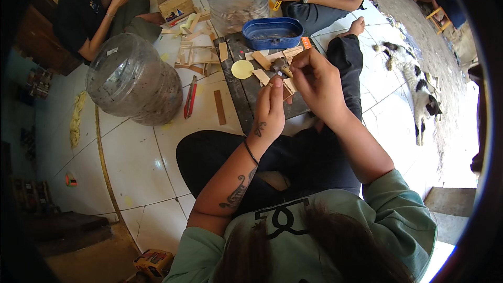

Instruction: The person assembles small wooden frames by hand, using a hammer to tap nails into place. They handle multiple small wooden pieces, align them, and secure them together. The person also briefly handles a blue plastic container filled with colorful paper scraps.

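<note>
Both my hands meet above a low dark board (240,98) in front of my crossed legs. My left hand (270,109) is closed, thumb raised, around something small that its fingers mostly hide. Close by on the right, my right hand (318,85) has its thumb and fingertips pinched together; whatever they hold is too small to name. Just beyond the fingertips lie a greyish rounded piece (280,63) and several pale wood offcuts (261,60). A pale yellow disc (242,69) lies left of them, and a blue oval tub (272,33) stands behind.
Left on the tiles stand a large clear plastic jar (137,81), a red cutter knife (190,97) and a brown wood strip (219,107). Another jar (236,1) stands ahead. Two people sit working across from me, left and right. A black-and-white cat (417,81) lies at right.
</note>
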A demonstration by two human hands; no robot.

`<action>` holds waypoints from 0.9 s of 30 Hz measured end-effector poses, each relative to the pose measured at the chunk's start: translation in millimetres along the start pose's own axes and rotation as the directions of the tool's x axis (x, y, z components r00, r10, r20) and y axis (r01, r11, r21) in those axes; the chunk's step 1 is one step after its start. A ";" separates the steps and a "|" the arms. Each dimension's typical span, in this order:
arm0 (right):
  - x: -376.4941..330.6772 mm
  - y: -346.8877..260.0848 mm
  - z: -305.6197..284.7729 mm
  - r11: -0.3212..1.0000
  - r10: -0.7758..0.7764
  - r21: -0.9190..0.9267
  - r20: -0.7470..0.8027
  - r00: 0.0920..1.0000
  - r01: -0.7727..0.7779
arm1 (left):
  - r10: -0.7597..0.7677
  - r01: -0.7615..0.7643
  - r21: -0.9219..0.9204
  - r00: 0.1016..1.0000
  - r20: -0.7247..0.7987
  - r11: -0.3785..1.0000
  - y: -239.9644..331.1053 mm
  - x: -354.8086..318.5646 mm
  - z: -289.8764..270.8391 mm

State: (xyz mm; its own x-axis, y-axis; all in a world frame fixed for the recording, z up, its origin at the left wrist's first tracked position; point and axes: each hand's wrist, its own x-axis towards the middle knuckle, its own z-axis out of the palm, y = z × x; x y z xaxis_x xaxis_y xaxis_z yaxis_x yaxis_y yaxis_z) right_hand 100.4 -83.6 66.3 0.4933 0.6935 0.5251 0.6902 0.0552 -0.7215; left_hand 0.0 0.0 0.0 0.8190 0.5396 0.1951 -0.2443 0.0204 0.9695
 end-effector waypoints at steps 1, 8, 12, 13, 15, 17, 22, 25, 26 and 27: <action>-0.3 -0.1 -0.1 1.000 -0.006 -0.009 -0.001 1.000 0.006 | 0.000 0.000 -0.010 1.000 -0.019 1.000 -0.4 -0.1 1.7; -2.2 -1.3 -0.2 0.999 -0.027 -0.028 -0.018 0.999 0.026 | 0.010 -0.012 -0.042 0.999 -0.030 0.999 2.6 -1.1 4.6; -1.9 0.0 0.9 0.998 -0.041 -0.037 -0.022 0.999 0.041 | 0.017 -0.018 -0.038 0.999 -0.032 0.999 5.3 -1.0 5.4; -1.9 0.2 0.9 0.998 -0.047 -0.042 -0.020 0.999 0.047 | 0.018 -0.019 -0.040 0.999 -0.032 0.999 5.8 -1.2 5.7; -2.2 0.6 1.1 0.999 -0.039 -0.037 -0.018 0.999 0.038 | 0.020 -0.021 -0.039 0.999 -0.036 0.999 6.6 -0.9 6.2; -2.8 0.8 1.6 1.000 -0.014 -0.017 -0.017 1.000 0.013 | 0.020 -0.022 -0.034 0.999 -0.045 0.999 7.3 -0.1 6.6; -2.1 0.7 3.0 0.996 -0.064 -0.070 -0.024 0.998 0.062 | 0.032 -0.037 -0.069 0.998 -0.061 0.997 12.4 -1.0 7.6; -2.6 -0.8 3.2 0.988 -0.097 -0.121 -0.034 0.995 0.092 | 0.011 -0.016 -0.063 0.997 -0.078 0.998 16.1 -2.1 10.1; -2.9 -1.1 3.3 0.986 -0.109 -0.134 -0.038 0.993 0.103 | -0.002 -0.002 -0.050 0.996 -0.085 0.999 16.8 -2.5 11.2; -3.3 -1.4 3.3 0.986 -0.104 -0.138 -0.041 0.994 0.098 | -0.002 -0.005 -0.080 0.996 -0.089 0.997 16.8 -1.3 12.8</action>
State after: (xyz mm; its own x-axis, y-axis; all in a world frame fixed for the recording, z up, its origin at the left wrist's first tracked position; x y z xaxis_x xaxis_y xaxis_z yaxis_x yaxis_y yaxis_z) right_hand 96.1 -83.6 64.1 0.4398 0.6543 0.6152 0.8017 0.0227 -0.5973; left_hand 1.4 -11.1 18.0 0.7699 0.6124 0.1792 -0.2895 0.0850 0.9534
